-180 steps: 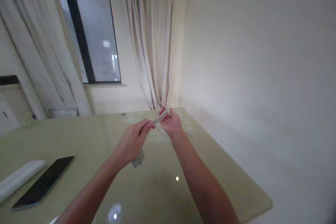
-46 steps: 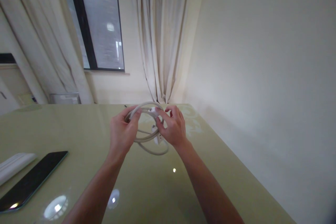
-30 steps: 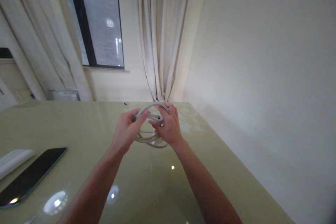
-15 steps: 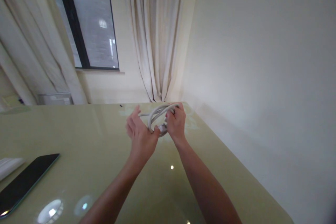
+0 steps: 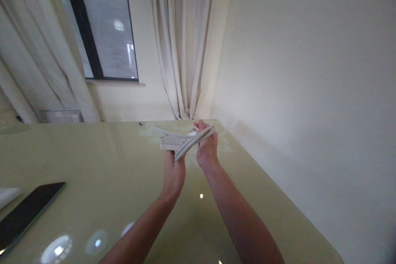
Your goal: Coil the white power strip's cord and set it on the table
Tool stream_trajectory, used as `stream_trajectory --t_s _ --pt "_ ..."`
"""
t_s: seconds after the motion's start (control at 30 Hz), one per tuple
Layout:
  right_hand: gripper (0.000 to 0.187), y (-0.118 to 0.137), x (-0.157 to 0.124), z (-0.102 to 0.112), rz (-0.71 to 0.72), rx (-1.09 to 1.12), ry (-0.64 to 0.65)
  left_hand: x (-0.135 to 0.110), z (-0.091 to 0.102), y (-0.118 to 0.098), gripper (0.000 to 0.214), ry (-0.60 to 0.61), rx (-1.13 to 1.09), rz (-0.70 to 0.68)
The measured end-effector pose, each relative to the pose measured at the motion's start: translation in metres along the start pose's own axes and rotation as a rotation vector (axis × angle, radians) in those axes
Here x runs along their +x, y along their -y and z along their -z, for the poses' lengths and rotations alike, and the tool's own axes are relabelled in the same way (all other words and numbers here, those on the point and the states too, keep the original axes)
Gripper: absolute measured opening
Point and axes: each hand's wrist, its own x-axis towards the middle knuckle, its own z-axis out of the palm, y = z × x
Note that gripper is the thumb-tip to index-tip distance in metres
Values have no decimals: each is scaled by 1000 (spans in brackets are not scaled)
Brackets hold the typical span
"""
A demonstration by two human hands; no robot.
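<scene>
A bundle of thick white cable is held in the air over the far part of the table, its loops slanting up to the right. Attached to or lying against it is a flat white block with greyish marks on its top; its exact kind is unclear. My left hand grips the lower left end of the loops beneath the block, most of its fingers hidden. My right hand is closed around the right end of the loops, fingertips showing above. A thinner length of cable sticks out left over the block.
A dark phone or tablet-like slab lies at the left, beside a white object cut by the frame. The glossy table meets a bare wall on the right. A small dark bit lies near the far edge, before curtains.
My left hand has turned, its spread fingers now out of sight under the bundle. The loops have tipped flatter, and the white block has come into view on the left.
</scene>
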Motion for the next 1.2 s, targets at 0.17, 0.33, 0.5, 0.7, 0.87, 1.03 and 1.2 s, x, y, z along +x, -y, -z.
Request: stream_trajectory --t_s 0.17,0.33,0.5,0.7,0.87,1.03,1.2 --pt "51 -13 7 6 -36 -115 208 18 27 1 30 -127 -1 -9" --pt "32 -19 17 18 34 -377 398 43 59 -2 49 -139 75 -136" --pt "35 2 23 33 44 -738 528 58 90 -13 44 137 279 -268" --pt "32 26 22 39 154 -1163 483 61 99 -21 41 302 388 -369" --pt "28 23 29 36 435 -1504 532 64 101 -15 36 329 324 -302" --pt "34 28 43 32 443 -1637 721 67 107 -16 25 256 405 -324" --pt "26 53 49 31 507 -1645 802 43 105 -36 27 390 465 -291"
